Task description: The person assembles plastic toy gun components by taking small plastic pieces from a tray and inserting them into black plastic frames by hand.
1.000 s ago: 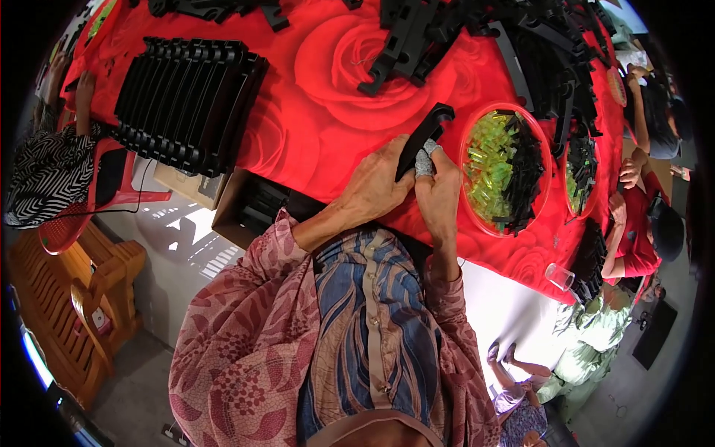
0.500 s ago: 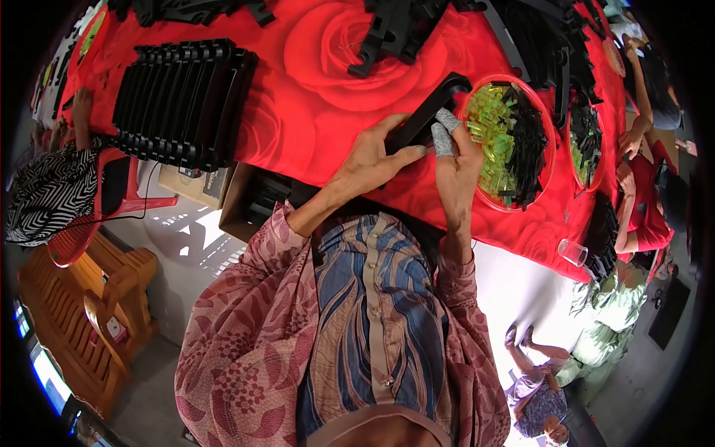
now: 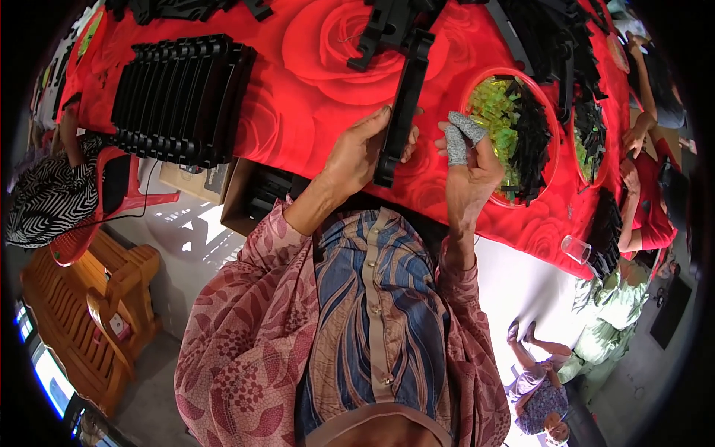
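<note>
My left hand (image 3: 357, 153) is closed around a long black plastic bar (image 3: 405, 104). The bar is tilted, its far end reaching up toward the pile of black parts. Just right of it, my right hand (image 3: 474, 175) is held over the table edge, thumb and a finger covered in grey sleeves and brought together. Whatever they pinch, if anything, is too small to make out. Beside that hand stands a red-rimmed bowl (image 3: 555, 149) with yellow-green clear pieces (image 3: 493, 104) on its left side and black strips (image 3: 530, 141) on its right.
A row of stacked black bars (image 3: 179, 100) lies at the left on the red rose-patterned tablecloth (image 3: 320, 45). More black parts (image 3: 395, 22) are heaped at the far side. A second bowl (image 3: 590, 141) and a clear cup (image 3: 576, 249) are at right. Co-workers sit at both sides.
The black bar has swung more upright and shifted left in my left hand. My right hand has come off the bar and drawn its covered fingertips together beside the bowl.
</note>
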The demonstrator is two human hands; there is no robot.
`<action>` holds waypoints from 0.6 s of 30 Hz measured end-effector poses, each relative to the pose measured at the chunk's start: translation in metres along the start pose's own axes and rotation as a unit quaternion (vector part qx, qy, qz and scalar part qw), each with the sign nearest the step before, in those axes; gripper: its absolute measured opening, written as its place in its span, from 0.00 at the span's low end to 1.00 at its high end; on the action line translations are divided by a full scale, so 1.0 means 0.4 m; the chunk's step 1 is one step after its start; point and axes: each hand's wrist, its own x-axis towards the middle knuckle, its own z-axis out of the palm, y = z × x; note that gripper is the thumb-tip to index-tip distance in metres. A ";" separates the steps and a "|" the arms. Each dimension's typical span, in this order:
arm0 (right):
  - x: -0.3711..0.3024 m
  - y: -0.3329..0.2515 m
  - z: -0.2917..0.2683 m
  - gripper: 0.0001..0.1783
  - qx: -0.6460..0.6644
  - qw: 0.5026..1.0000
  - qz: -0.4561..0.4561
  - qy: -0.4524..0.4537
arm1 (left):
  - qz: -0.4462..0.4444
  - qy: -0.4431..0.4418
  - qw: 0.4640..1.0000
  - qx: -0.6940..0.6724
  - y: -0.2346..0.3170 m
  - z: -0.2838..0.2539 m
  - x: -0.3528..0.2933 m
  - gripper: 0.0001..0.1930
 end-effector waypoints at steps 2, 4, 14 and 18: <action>-0.005 0.016 -0.001 0.11 0.015 1.000 -0.003 0.008 | 0.002 0.004 0.999 -0.032 -0.007 -0.010 0.005 0.25; -0.007 0.022 -0.004 0.10 0.029 0.999 -0.007 0.016 | 0.010 -0.051 0.996 -0.078 -0.008 -0.017 0.008 0.25; -0.003 0.009 -0.024 0.07 -0.018 0.999 0.001 0.032 | -0.007 -0.043 0.995 -0.093 0.001 -0.012 0.016 0.25; -0.006 0.022 -0.021 0.08 -0.021 0.999 -0.010 0.029 | -0.013 -0.042 0.993 -0.106 -0.006 -0.017 0.017 0.25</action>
